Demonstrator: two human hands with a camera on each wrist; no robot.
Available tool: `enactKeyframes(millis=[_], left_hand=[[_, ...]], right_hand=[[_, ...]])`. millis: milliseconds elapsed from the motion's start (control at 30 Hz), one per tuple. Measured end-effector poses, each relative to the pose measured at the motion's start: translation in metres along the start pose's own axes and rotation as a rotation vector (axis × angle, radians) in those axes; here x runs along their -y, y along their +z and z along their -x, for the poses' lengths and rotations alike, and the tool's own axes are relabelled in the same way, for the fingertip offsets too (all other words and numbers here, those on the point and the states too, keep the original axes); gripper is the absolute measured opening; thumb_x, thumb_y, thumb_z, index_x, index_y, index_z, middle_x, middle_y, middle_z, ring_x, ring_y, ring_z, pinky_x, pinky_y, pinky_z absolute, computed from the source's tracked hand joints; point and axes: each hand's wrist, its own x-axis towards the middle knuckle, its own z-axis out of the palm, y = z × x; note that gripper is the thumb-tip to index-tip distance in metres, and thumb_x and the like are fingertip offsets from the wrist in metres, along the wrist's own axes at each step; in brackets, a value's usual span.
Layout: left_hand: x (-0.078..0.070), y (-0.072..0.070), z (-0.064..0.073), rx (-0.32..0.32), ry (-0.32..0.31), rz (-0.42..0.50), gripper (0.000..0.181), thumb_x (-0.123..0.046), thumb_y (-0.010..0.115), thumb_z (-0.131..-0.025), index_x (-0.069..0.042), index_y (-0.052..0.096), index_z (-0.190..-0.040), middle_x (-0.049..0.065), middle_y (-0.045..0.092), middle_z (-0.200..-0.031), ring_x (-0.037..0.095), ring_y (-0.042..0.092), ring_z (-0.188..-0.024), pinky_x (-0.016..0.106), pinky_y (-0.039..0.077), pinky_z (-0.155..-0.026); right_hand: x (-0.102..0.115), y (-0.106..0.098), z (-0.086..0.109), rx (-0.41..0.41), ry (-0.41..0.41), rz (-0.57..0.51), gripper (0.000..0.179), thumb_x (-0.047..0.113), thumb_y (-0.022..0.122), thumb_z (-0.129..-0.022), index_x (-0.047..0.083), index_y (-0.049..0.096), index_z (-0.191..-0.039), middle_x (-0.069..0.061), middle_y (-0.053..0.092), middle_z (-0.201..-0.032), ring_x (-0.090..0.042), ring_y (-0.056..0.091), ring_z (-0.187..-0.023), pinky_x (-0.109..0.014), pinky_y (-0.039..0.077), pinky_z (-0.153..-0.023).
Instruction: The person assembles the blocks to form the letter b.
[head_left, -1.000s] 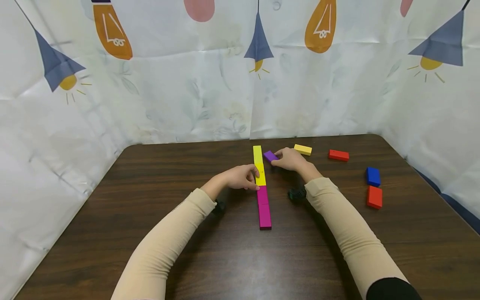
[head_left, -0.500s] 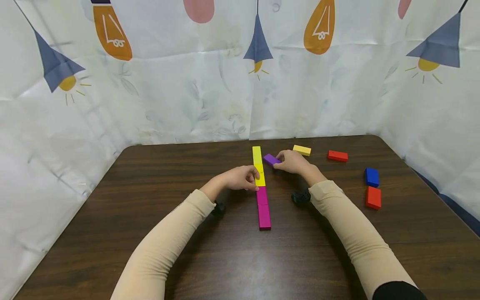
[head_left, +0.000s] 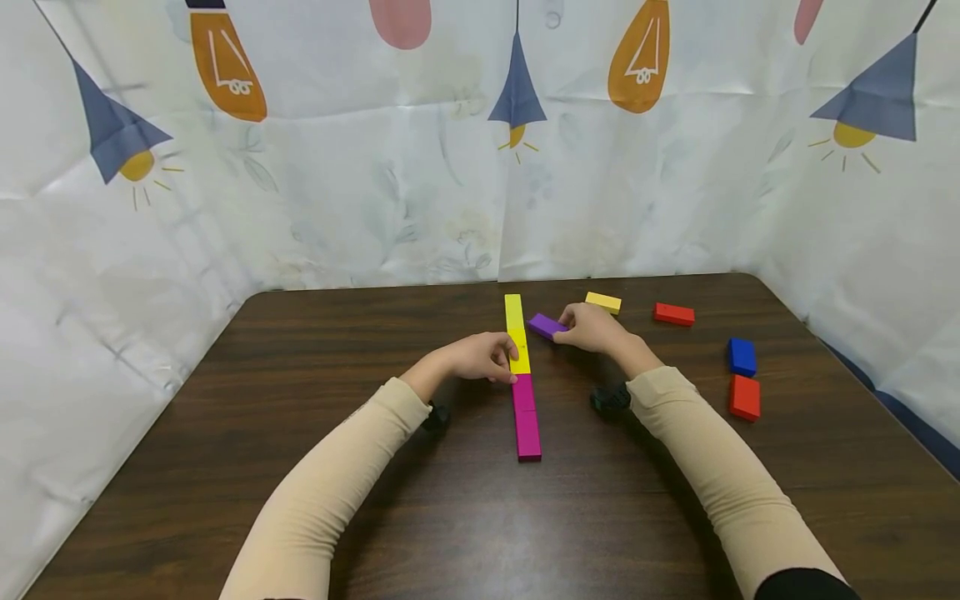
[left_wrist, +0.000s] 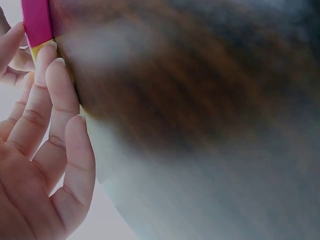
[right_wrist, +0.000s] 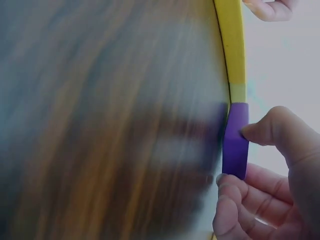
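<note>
Two yellow blocks (head_left: pixel 515 315) and two magenta blocks (head_left: pixel 528 433) lie end to end in one straight row on the brown table. My left hand (head_left: pixel 477 357) rests at the row's left side, relaxed fingertips on the near yellow block and thumb by the yellow-magenta joint. In the left wrist view, its fingers (left_wrist: pixel 62 87) lie along the row. Just right of the row's far end, my right hand (head_left: pixel 594 328) pinches a purple block (head_left: pixel 546 326) by its right end. The right wrist view shows the thumb (right_wrist: pixel 270 131) on one side of that purple block and fingers at its end.
A paler yellow block (head_left: pixel 603 302) lies behind my right hand. Farther right are a red block (head_left: pixel 673 314), a blue block (head_left: pixel 742 357) and another red block (head_left: pixel 745 397). A lamp-patterned white curtain (head_left: pixel 375 208) stands behind the table (head_left: pixel 337 350).
My right hand has shifted slightly right and nearer, the purple block moving with it away from the row's far end. My left hand has stayed in place on the row.
</note>
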Motion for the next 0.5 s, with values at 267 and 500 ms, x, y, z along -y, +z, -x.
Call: enactKeyframes(millis=[267, 500], left_hand=[[0.003, -0.001, -0.002, 0.018, -0.006, 0.022, 0.036, -0.012, 0.075, -0.095, -0.001, 0.055, -0.123, 0.006, 0.067, -0.086, 0.015, 0.057, -0.073, 0.026, 0.044, -0.071], [0.003, -0.003, -0.002, 0.053, -0.016, 0.048, 0.046, -0.012, 0.074, -0.095, 0.0, 0.049, -0.131, 0.007, 0.065, -0.084, 0.016, 0.055, -0.073, 0.025, 0.042, -0.072]], right_hand=[[-0.005, -0.005, 0.011, 0.037, -0.035, -0.066, 0.03, 0.018, 0.074, -0.094, -0.005, 0.068, -0.112, -0.011, 0.067, -0.086, -0.018, 0.06, -0.068, -0.031, 0.051, -0.065], [-0.007, -0.006, 0.019, 0.059, -0.07, -0.095, 0.029, 0.018, 0.074, -0.094, -0.005, 0.068, -0.111, -0.009, 0.066, -0.086, -0.017, 0.06, -0.067, -0.031, 0.051, -0.064]])
